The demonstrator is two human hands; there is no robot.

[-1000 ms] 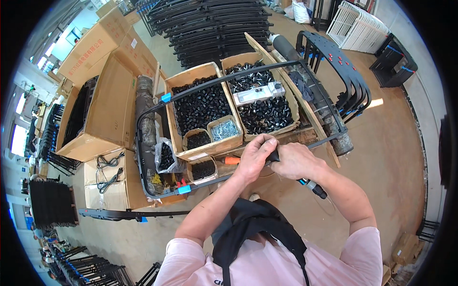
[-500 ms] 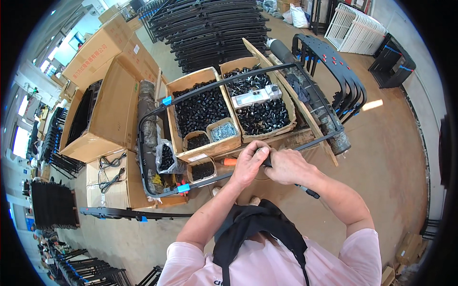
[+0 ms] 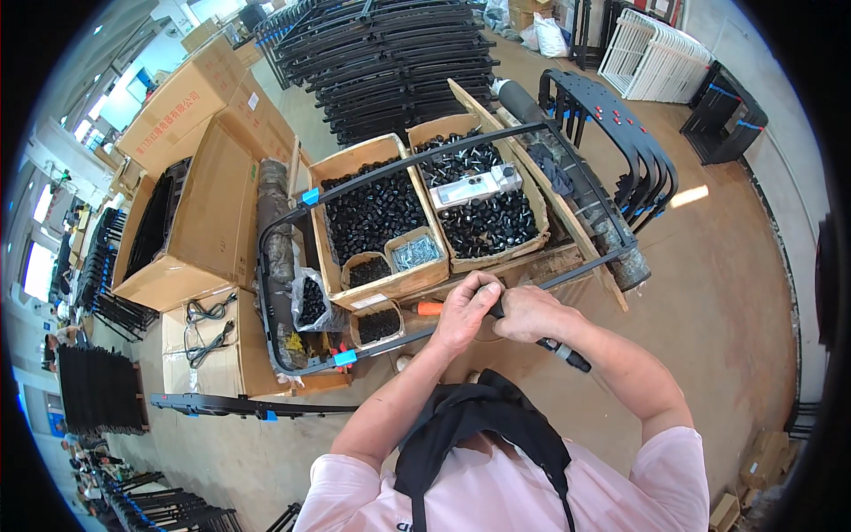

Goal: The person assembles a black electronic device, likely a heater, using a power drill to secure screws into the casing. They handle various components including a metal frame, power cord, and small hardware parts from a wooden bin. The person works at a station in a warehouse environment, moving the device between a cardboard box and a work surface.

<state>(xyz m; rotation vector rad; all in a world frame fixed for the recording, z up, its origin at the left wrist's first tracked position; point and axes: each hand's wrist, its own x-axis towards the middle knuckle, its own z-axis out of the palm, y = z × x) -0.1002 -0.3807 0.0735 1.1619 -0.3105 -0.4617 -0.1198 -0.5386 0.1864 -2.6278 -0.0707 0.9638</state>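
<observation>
The left hand [image 3: 464, 312] and the right hand [image 3: 528, 312] meet at the near rail of a black tubular metal frame [image 3: 381, 173], a rounded rectangle lying across the open cartons; its long axis runs from lower left to upper right, and the near rail slants the same way, from a blue clip [image 3: 346, 357] up toward the hands; a second blue clip [image 3: 310, 196] sits on the far rail; the left fingers are curled narrowly, pinching at the rail, though what they pinch is too small to tell; the right fingers are wrapped tight round a black power tool [image 3: 560, 348], whose handle points down and right, away from the frame, its tip hidden between the hands; an orange-handled screwdriver [image 3: 429, 309] lies just left of the left hand; under the frame stand two large cardboard boxes of black plastic caps [image 3: 377, 213], side by side; a white tool [image 3: 475, 185] rests on the right-hand one; a small box of silver screws [image 3: 415, 253] sits between them.
</observation>
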